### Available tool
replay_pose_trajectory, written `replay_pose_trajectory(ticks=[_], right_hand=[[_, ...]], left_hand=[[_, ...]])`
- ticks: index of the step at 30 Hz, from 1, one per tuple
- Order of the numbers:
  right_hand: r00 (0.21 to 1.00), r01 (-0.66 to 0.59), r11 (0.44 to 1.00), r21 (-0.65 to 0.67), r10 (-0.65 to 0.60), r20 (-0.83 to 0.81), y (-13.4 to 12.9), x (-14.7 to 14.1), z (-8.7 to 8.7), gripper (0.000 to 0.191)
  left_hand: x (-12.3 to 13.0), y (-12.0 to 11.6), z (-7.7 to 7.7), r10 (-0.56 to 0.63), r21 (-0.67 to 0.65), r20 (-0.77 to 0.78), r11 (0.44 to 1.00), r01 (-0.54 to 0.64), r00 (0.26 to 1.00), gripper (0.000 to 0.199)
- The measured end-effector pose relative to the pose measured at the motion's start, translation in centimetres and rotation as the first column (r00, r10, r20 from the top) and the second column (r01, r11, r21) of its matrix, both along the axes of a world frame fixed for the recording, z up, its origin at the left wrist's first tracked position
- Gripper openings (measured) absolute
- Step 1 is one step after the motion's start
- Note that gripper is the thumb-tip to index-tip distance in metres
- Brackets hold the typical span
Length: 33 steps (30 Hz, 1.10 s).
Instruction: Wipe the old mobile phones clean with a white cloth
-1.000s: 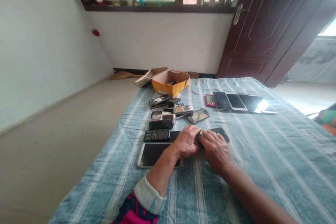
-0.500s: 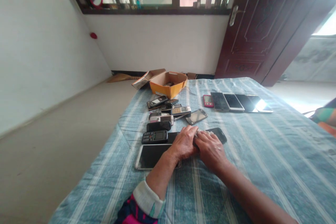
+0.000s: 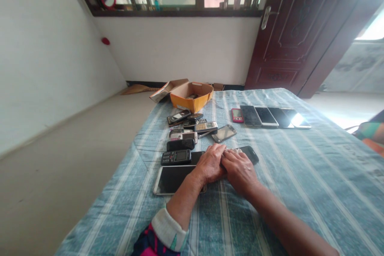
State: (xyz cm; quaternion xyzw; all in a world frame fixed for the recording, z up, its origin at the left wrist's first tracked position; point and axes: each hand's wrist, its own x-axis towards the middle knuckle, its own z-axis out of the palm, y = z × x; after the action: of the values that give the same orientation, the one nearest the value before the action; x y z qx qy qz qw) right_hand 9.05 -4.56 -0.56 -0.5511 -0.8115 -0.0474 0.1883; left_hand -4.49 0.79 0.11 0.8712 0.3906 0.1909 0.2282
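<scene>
My left hand (image 3: 211,162) and my right hand (image 3: 240,166) lie side by side at the middle of the bed, closed and touching at the fingertips. Under them lies a dark smartphone (image 3: 251,155); only its right end shows. The left hand grips its covered end. A scrap of whitish cloth (image 3: 239,151) peeks out at the right hand's fingers, which press it onto the phone. Left of the hands are a large white-edged smartphone (image 3: 174,180), partly under my left forearm, and a black keypad phone (image 3: 176,157).
More old phones (image 3: 207,127) are heaped beyond the hands, near an open orange cardboard box (image 3: 192,102). A grey smartphone (image 3: 224,133) lies just ahead. At the far right, a red phone (image 3: 237,115) and several smartphones (image 3: 266,116) form a row on the striped blue sheet (image 3: 300,192).
Both hands stay on the same phone in almost the same pose. The whole view has shifted very slightly; no other object has visibly moved.
</scene>
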Motion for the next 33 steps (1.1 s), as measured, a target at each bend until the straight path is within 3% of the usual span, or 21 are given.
replay_pose_trajectory(ticks=[11, 33], right_hand=[[0.998, -0.031, 1.0, -0.003, 0.031, -0.046, 0.5, 0.0, 0.1, 0.017], [0.999, -0.028, 1.0, 0.012, 0.028, -0.033, 0.5, -0.1, 0.0, 0.018]], left_hand=[[0.1, -0.1, 0.1, 0.001, 0.015, 0.017, 1.0, -0.001, 1.0, 0.047], [0.0, 0.0, -0.1, -0.01, 0.017, 0.021, 1.0, 0.01, 1.0, 0.049]])
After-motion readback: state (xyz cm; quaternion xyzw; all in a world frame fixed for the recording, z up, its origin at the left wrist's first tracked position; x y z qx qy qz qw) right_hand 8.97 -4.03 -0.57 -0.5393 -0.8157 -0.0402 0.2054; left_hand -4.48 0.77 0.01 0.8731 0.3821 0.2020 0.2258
